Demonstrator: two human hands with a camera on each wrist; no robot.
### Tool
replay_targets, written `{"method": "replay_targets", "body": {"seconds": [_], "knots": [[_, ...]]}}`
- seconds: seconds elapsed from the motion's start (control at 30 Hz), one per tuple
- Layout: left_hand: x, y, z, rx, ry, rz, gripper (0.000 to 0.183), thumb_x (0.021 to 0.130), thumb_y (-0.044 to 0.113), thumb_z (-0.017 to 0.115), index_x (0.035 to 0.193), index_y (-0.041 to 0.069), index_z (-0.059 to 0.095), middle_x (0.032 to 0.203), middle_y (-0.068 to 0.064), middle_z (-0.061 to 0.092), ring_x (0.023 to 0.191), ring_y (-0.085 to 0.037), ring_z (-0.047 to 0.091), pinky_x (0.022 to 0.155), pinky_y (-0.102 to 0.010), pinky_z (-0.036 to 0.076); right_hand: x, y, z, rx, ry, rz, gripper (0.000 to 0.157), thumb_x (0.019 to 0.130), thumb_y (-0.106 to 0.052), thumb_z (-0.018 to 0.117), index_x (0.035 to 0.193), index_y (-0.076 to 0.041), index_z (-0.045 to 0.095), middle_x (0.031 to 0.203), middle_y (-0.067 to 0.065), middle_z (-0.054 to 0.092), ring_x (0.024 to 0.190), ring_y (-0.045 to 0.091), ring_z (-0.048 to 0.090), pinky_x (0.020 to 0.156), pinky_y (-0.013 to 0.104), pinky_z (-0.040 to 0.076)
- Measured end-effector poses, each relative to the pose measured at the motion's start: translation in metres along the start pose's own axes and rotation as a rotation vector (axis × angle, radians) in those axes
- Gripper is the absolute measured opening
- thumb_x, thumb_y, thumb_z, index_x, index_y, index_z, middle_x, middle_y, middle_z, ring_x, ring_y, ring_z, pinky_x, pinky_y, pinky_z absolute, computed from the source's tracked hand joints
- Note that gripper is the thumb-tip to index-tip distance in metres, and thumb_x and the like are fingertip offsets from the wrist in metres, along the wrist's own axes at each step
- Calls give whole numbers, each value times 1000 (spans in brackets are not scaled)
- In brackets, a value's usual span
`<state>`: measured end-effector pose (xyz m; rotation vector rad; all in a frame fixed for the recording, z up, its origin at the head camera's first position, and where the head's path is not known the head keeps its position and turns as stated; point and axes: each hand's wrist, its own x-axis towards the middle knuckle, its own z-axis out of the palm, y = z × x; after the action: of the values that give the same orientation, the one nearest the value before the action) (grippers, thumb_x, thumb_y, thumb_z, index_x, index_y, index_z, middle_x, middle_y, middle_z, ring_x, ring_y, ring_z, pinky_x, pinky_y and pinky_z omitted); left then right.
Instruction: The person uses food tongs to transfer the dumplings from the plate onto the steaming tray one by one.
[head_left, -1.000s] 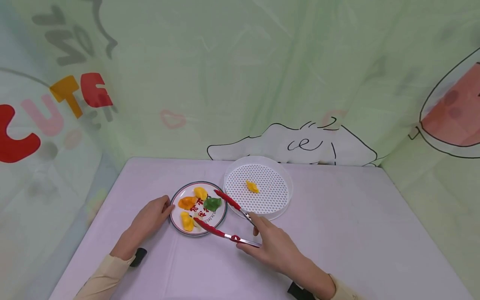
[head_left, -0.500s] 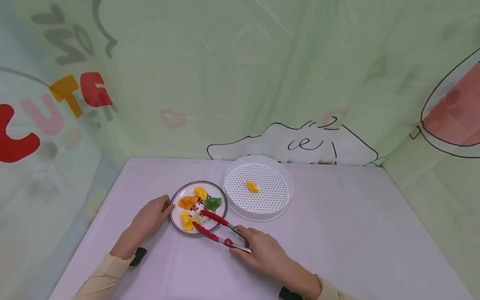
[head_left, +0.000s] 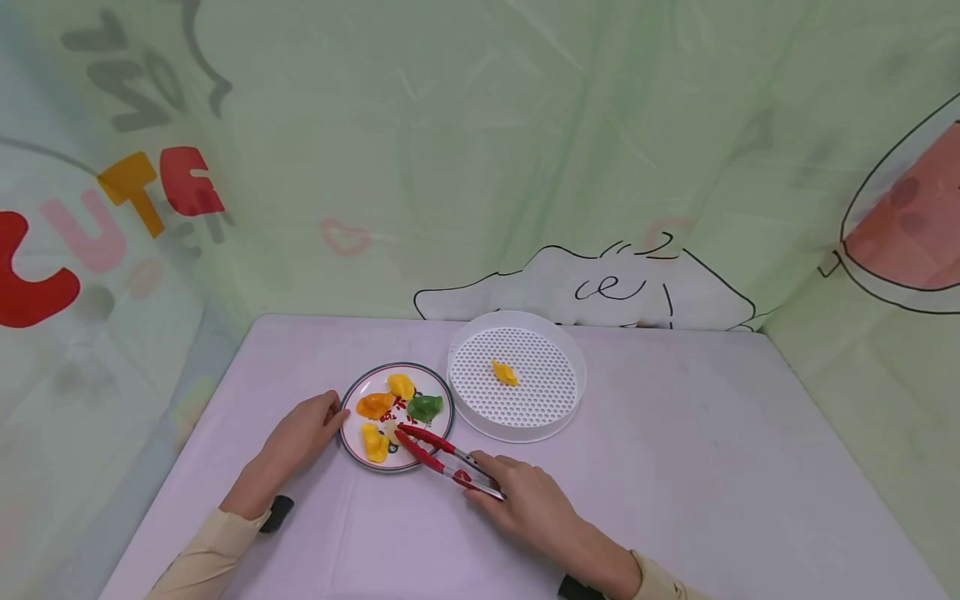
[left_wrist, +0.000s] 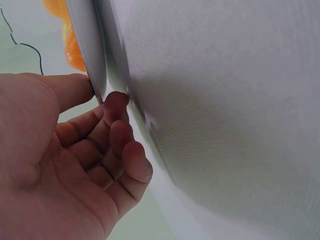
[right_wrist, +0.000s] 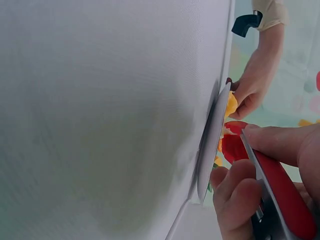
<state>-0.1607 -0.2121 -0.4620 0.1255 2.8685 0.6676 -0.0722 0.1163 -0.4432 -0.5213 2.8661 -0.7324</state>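
My left hand (head_left: 298, 435) pinches the left rim of a round plate (head_left: 431, 385); in the left wrist view the thumb lies over the plate's edge (left_wrist: 89, 45), with a fingertip beneath. My right hand (head_left: 531, 505) grips red-tipped metal tongs (head_left: 422, 454). The tong tips are close together over the plate, at a small pale dumpling-shaped piece (head_left: 391, 429), partly hidden by them. Around it on the plate are a green dumpling (head_left: 425, 407), an orange one (head_left: 374, 405) and two yellow ones, the upper (head_left: 401, 385) and the lower (head_left: 374, 442).
Just right of the plate stands a round white perforated tray (head_left: 534, 410) with a raised rim, bearing one yellow dumpling (head_left: 505, 372). Both are on a pale-clothed table (head_left: 675, 450). A printed curtain (head_left: 480, 167) encloses the table's back and sides.
The right hand has moved left and down with the tongs, whose wide-spread tips have drawn together at the pale piece. The left hand and the plate have stayed put.
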Motion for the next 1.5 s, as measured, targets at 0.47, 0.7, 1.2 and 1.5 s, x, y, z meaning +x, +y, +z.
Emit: {"method": "replay_targets", "body": {"seconds": [0.47,0.7,1.2,1.5], "knots": [[-1,1,1,0,6,-7,20,99,22,63,100,3,57,74,-4,51,70,-17,49,63,-28,42,-3,2,-3,-14,40,-19,49,86,-37,78,130,-18,67,83,-8,67,66,5,46,56,19,38],[-1,0,2,5,7,-7,20,100,22,63,101,3,57,73,-4,51,70,-17,49,63,-29,42,-5,3,-10,21,64,-34,48,86,-34,79,129,-18,68,85,-7,68,66,3,47,56,18,40],[-3,2,2,-10,3,-21,21,99,22,64,102,3,57,74,-4,52,70,-17,49,63,-27,43,-8,4,-26,24,183,-32,44,86,-32,80,126,-19,69,80,-15,61,65,0,47,56,17,42],[-3,0,3,-2,11,-12,21,99,22,64,101,3,57,74,-4,51,70,-17,49,63,-28,43,-10,6,-40,49,223,30,49,83,-30,83,129,-18,69,89,-9,70,68,4,51,57,17,44]]}}
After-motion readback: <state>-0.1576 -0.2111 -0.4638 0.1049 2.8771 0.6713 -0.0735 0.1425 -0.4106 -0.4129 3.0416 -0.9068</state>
